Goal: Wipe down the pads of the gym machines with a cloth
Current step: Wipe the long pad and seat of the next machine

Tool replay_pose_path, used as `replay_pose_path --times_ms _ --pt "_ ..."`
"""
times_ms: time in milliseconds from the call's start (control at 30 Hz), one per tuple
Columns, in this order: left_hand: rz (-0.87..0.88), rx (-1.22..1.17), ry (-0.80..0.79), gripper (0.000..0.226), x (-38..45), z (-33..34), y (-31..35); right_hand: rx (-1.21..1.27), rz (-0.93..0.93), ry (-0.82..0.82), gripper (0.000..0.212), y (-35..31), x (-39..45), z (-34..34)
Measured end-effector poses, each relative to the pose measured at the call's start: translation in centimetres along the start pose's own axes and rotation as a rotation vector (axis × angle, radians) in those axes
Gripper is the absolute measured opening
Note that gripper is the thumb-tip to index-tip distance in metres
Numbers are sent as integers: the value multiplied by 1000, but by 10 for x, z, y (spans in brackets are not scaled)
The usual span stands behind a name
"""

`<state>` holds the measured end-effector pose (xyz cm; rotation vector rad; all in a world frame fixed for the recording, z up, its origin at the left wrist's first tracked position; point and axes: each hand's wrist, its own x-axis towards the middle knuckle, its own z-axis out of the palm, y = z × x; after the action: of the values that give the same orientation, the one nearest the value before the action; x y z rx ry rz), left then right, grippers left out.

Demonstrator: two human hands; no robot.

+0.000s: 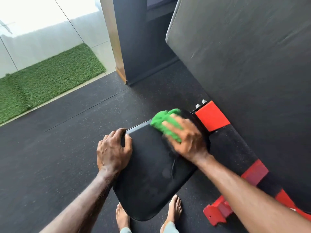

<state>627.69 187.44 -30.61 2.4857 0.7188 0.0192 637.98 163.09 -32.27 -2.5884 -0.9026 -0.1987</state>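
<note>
A black seat pad (148, 179) of a gym bench lies below me, wide end toward my feet. My right hand (186, 140) presses a crumpled green cloth (164, 122) onto the pad's far right corner; the hand is blurred. My left hand (113, 149) grips the pad's far left edge, fingers curled over the rim. A large dark back pad (244, 61) with a pale edge rises tilted at the right.
Red frame parts (212, 116) of the bench stand to the right, with a red foot (217, 212) near the bottom. Black speckled rubber floor (58, 157) spreads around. A green turf mat (50, 78) lies at the left by glass panels. My bare feet (122, 217) stand under the pad.
</note>
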Motion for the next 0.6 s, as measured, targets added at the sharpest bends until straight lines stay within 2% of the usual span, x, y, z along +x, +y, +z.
replay_pose_path --times_ms 67,100,133,167,233,267,300,333,400,433,467,500,567,600 --pt "-3 6 7 19 0 -1 0 73 450 185 44 14 5 -3" --pt "-3 9 10 18 0 -1 1 88 595 263 43 5 5 1" --pt "-4 9 11 18 0 -1 1 63 610 277 42 -11 3 8" --pt "-3 8 12 17 1 -2 1 59 498 223 41 -29 -3 13" --pt "2 4 11 17 3 -1 2 97 67 3 44 -45 -21 9" --pt "5 3 10 17 4 -1 3 80 -86 -59 44 -33 -22 2" --pt "5 3 9 17 3 -1 3 36 -111 -53 43 -17 -21 -3" --pt "3 3 7 17 3 -1 3 12 -1 -2 42 -1 -20 -5" --pt "-2 1 10 19 2 -1 2 73 427 178 42 11 -20 -3" --pt "0 -1 10 19 1 -1 1 89 573 243 42 2 -24 1" --pt "3 -4 14 20 2 -1 1 64 597 256 41 -14 -29 6" --pt "5 -5 18 20 2 -1 1 60 516 202 41 -31 -37 9" --pt "10 -8 22 19 4 -2 1 89 146 24 42 -49 -60 3" --pt "11 -10 20 19 4 -1 1 62 23 -15 42 -40 -65 -2"
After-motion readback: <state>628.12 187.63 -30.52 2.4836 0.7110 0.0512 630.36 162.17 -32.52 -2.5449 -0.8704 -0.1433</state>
